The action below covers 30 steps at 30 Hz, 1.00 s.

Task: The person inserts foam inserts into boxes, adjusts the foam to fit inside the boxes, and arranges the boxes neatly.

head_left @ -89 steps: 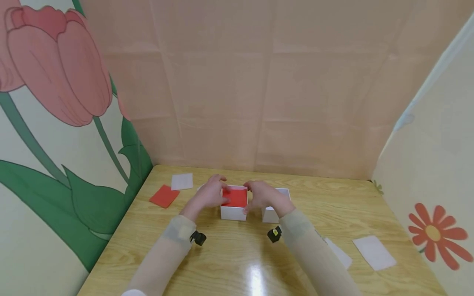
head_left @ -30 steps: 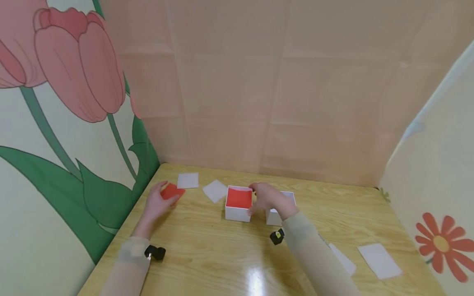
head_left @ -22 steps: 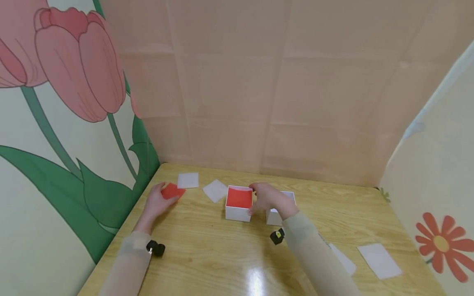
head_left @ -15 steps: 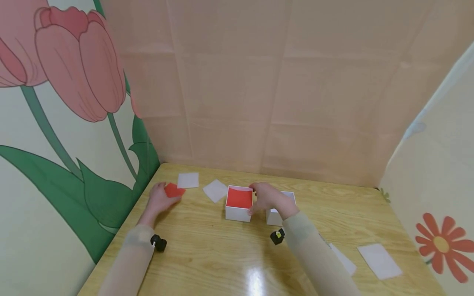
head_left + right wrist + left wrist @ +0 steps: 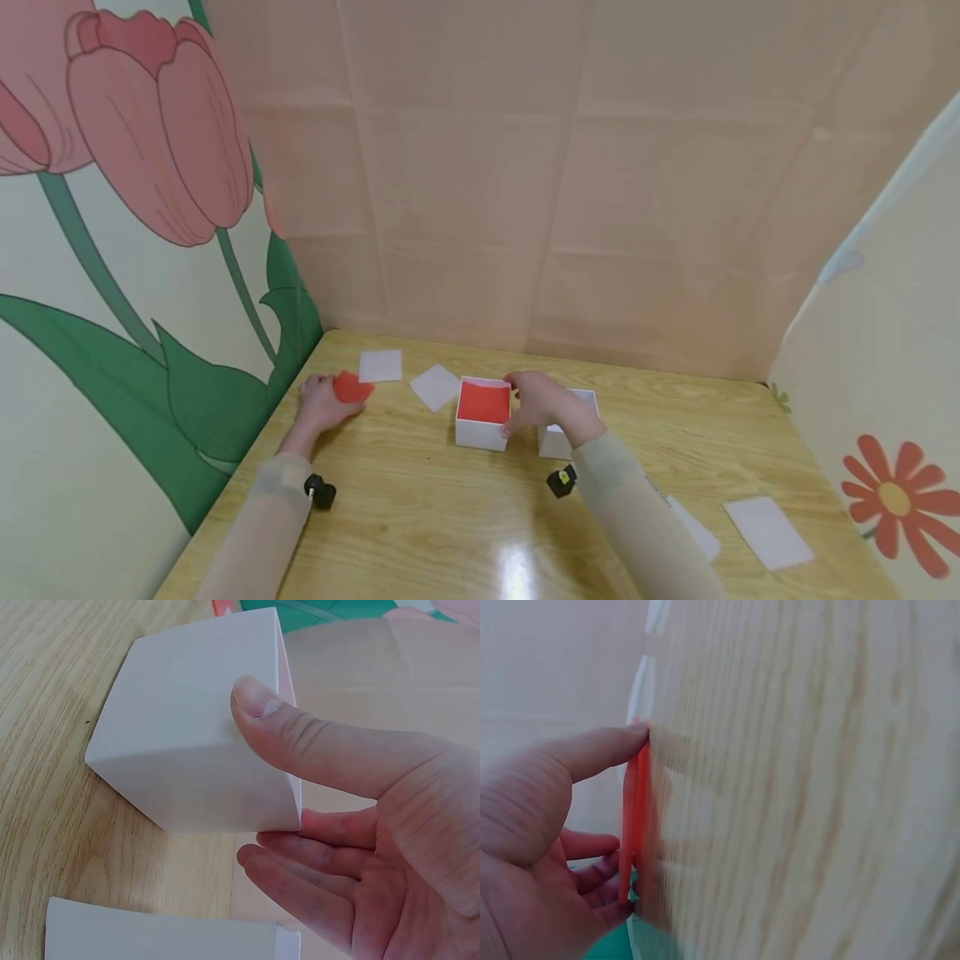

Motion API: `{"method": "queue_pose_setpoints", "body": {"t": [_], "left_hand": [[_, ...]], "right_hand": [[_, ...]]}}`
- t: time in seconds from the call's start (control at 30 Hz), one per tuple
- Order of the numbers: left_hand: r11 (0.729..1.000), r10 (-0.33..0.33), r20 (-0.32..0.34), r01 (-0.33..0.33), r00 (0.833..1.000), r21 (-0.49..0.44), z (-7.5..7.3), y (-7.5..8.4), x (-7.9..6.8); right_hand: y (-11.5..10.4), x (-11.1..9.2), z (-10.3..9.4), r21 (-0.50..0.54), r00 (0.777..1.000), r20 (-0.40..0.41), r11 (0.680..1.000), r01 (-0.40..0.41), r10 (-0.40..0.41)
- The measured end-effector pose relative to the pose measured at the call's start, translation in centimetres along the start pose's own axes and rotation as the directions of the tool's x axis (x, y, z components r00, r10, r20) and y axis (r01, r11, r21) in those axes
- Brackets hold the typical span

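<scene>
Fingers of our left hand [image 5: 320, 403] pinch the red paper [image 5: 352, 387] at the surface [image 5: 420, 500]. With our right hand [image 5: 543, 400] we hold a white box [image 5: 480, 434] by its side.

Glare [image 5: 515, 571] streaks the table [image 5: 420, 508]; the left-wrist view seems dim, softly blurred.

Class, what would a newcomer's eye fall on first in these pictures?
Probably the big pink tulip on the left wall. Next, the red layer in the white box the right hand grips at mid-view, and the red sheet the left hand holds near the left edge of the table.
</scene>
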State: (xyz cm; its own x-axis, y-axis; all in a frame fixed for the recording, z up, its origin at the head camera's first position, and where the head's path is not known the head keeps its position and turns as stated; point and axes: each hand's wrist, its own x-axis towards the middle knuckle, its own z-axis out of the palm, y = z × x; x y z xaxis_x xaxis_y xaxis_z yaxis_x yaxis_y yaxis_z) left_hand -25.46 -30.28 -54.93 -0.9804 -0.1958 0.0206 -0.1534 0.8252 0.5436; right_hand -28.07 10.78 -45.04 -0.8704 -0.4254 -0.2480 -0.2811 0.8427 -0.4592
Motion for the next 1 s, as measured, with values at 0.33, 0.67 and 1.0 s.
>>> {"method": "queue_pose_setpoints", "body": {"t": [0.33,0.67,1.0], "left_hand": [[1.0,-0.029,0.034,0.029,0.999,-0.007,-0.2,-0.6,0.0],[0.999,-0.026,0.024,0.026,0.999,-0.028,-1.0,-0.5,-0.4],[0.999,-0.012,0.079,0.008,0.997,0.054,-1.9,-0.1,-0.1]], "right_hand": [[0.2,0.0,0.0,-0.002,1.0,-0.004,1.0,0.012,-0.012],[0.4,0.0,0.1,0.008,1.0,-0.009,1.0,0.015,-0.015],[0.5,-0.2,0.0,0.006,1.0,-0.006,1.0,0.019,-0.019]]}}
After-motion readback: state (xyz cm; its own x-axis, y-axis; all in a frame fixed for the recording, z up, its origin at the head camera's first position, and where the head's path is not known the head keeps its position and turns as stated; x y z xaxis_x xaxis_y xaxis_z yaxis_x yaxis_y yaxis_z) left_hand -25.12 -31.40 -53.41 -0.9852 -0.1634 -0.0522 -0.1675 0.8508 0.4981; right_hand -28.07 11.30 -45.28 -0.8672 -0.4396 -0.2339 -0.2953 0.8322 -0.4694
